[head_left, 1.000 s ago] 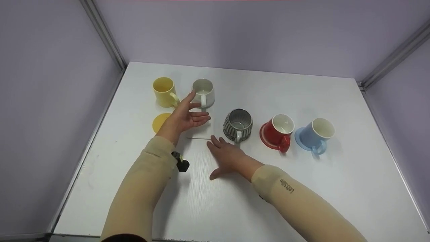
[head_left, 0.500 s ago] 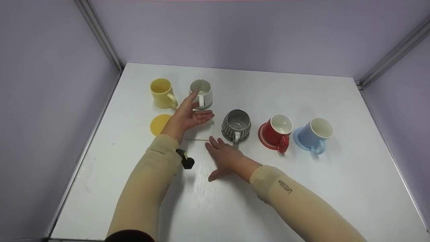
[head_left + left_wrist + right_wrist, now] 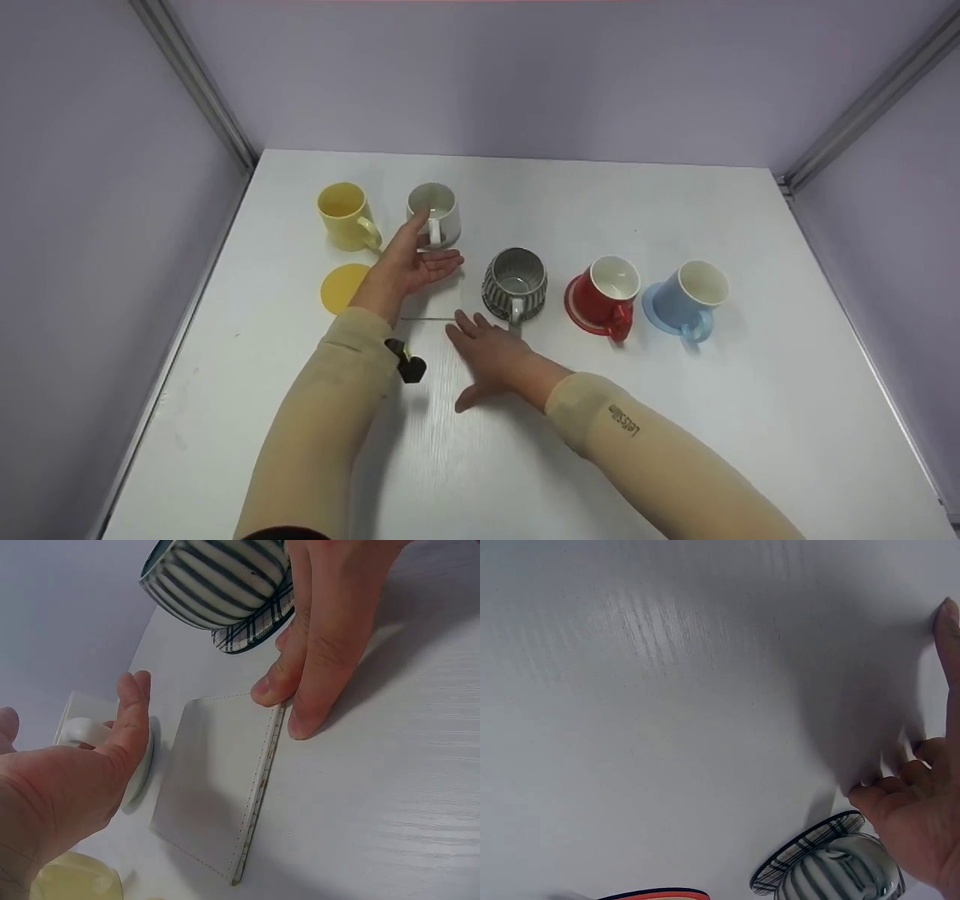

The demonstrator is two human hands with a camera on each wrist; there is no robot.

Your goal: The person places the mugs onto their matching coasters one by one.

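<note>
A thin white square pad with a stitched edge lies on the table. My right hand has its fingers spread, and its fingertips touch the pad's near edge. Past the pad, my left hand is turned sideways, fingers fairly straight and thumb raised. It is right beside the handle of the white mug; whether it touches the mug I cannot tell. To the right of the pad stands a striped mug on a plaid coaster.
At the far left stands a yellow mug, behind a round yellow coaster. On the right are a red mug on a red coaster and a light blue mug on a blue coaster. Walls enclose the table's back and sides.
My left hand has shifted slightly right relative to the white mug. My right hand stays at the pad's edge. The head view has turned a little, so everything sits further left in it.
</note>
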